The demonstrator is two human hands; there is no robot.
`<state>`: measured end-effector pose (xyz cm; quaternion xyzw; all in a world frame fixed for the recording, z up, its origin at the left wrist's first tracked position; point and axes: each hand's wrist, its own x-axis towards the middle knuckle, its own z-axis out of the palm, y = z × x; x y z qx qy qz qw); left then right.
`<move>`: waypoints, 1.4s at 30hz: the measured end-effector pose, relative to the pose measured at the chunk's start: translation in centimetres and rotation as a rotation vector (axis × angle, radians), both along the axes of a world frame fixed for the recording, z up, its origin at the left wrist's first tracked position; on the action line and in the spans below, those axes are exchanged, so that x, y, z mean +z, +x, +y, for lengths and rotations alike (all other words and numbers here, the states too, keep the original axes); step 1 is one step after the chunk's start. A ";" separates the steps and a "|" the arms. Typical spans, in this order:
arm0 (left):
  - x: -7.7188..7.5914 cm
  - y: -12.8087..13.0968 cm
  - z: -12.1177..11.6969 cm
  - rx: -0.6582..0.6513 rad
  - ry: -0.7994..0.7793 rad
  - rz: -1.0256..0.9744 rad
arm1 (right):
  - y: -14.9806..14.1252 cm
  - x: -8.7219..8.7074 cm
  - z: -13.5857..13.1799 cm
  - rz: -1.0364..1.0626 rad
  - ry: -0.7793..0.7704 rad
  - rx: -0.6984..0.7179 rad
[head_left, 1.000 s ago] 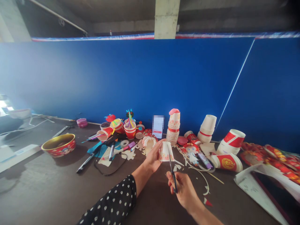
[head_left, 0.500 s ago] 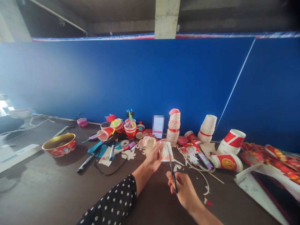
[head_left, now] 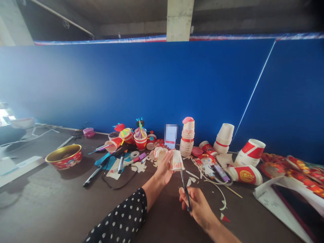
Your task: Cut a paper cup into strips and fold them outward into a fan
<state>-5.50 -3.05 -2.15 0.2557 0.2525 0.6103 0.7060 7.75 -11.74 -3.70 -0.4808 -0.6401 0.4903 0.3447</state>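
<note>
Slightly higher the white paper cup [head_left: 176,160] has been raised, and the black-handled scissors [head_left: 186,190] have been drawn down from it, so that their tip is now just below its rim. The cup, marked with red drawing, is held upside down above the dark table [head_left: 63,209], with the fingers of the left hand [head_left: 164,169] closed around it. The scissors are gripped firmly by the right hand [head_left: 196,206]; how far the blades are open cannot be told. Paper scraps [head_left: 191,174] are lying just right of the scissors, and a stack of paper cups [head_left: 187,138] is standing at the far side.
</note>
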 end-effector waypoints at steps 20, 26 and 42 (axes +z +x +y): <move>-0.3 0.2 0.0 0.022 0.056 0.047 | -0.1 -0.5 0.1 -0.045 0.058 0.024; -0.2 0.1 0.0 0.022 0.057 0.050 | -0.1 -0.2 0.0 -0.060 0.054 0.023; -0.4 0.2 0.1 0.033 0.073 0.054 | -0.1 -0.2 0.0 -0.068 0.065 0.025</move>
